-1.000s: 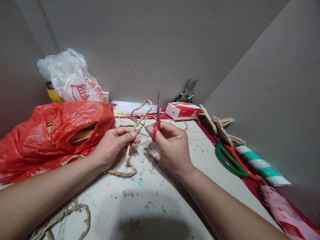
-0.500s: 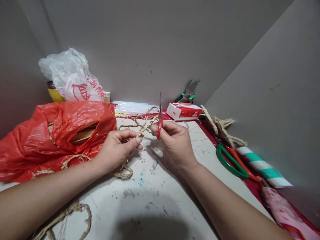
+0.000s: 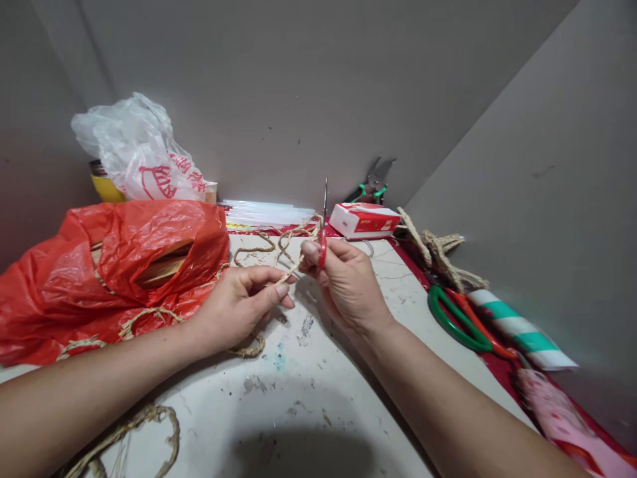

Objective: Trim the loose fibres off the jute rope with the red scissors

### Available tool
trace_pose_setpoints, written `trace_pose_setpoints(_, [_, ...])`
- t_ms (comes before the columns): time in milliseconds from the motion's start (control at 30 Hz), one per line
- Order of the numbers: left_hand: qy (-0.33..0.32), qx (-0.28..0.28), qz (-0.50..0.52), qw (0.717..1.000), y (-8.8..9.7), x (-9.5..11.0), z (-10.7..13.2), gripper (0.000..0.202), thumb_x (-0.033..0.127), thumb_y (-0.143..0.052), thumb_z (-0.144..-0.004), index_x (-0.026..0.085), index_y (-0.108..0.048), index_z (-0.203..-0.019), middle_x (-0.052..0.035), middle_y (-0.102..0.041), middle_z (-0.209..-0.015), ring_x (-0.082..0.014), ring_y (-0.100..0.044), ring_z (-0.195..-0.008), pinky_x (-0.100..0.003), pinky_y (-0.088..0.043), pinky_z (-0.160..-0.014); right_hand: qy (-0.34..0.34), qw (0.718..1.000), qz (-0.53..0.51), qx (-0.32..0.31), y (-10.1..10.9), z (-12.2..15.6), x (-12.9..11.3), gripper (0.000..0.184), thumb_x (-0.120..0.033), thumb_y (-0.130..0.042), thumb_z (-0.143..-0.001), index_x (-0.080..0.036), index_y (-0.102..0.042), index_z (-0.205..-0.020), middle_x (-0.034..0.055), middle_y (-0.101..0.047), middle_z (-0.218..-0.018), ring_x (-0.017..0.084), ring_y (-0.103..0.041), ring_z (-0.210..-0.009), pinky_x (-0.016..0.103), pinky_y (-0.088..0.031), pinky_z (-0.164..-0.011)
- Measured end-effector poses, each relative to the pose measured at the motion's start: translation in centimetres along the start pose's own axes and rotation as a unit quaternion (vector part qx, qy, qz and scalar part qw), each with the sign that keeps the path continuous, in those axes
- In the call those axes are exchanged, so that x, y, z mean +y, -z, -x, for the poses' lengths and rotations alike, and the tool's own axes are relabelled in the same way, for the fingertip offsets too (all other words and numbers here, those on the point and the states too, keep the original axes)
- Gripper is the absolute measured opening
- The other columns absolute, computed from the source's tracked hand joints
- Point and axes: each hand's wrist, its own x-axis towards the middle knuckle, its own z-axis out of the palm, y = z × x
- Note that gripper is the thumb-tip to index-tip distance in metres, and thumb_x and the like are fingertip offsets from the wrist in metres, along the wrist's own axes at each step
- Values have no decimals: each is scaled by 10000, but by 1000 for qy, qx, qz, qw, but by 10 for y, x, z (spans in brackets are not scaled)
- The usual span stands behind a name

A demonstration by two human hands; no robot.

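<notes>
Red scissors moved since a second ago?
Yes, rightward: the red scissors now appear closer to the left end of the red-and-white box.

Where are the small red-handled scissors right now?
Head view, just right of centre: the scissors are in the right hand, left of the red-and-white box.

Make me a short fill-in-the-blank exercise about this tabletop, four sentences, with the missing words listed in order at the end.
1. The right hand holds small scissors whose visible handle is coloured ____.
2. The left hand pinches braided cord between its fingers and its ____.
3. The red plastic bag lies on the person's ____ side.
4. The striped item at the right edge is white and ____.

Missing words: red; thumb; left; green.
</notes>
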Motion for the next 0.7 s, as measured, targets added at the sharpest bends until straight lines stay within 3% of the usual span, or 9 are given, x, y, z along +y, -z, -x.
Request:
trace_pose_setpoints(67, [5, -14, 8, 1000, 0, -2, 0, 254, 371, -557, -850, 143, -662, -814, -26, -617, -630, -48, -331, -415, -203, -247, -407, 4, 1000, -4, 0, 0, 0, 0, 262, -334, -735, -694, -176, -574, -563, -45, -474, -579, 93, -405, -584, 248, -366, -603])
trace_pose_setpoints(200, [4, -18, 48, 999, -2, -2, 1, 297, 360, -533, -870, 186, -543, -1109, -35, -675, -761, -52, -350, -417, -196, -272, -403, 15, 1000, -1, 18, 1, -1, 2, 268, -334, -758, -673, -175, -572, -564, -54, -455, -560, 84, -374, -560, 231, -326, -557])
trace_pose_setpoints(400, [30, -46, 125, 991, 0, -1, -3, 168, 333, -507, -882, 198, -468, -975, -53, -705, -741, -46, -341, -401, -176, -244, -396, 36, 998, 31, 32, 1, -2, 6, 293, -364, -731, -696, -177, -548, -565, -53, -438, -561, 85, -355, -555, 233, -306, -546])
trace_pose_setpoints(567, [61, -87, 183, 977, 3, 1, -6, 164, 313, -538, -859, 178, -502, -945, -59, -698, -695, -24, -276, -361, -165, -197, -372, 36, 995, 87, 39, 3, -2, 6, 316, -374, -710, -704, -178, -515, -551, -61, -418, -538, 81, -340, -539, 231, -289, -533])
trace_pose_setpoints(700, [40, 6, 200, 979, 4, 0, -8, 159, 278, -563, -837, 167, -506, -934, -42, -680, -650, -20, -240, -340, -170, -159, -353, 49, 980, 189, 40, 4, -3, 2, 313, -387, -658, -728, -182, -497, -553, -52, -421, -534, 87, -346, -536, 231, -292, -522])
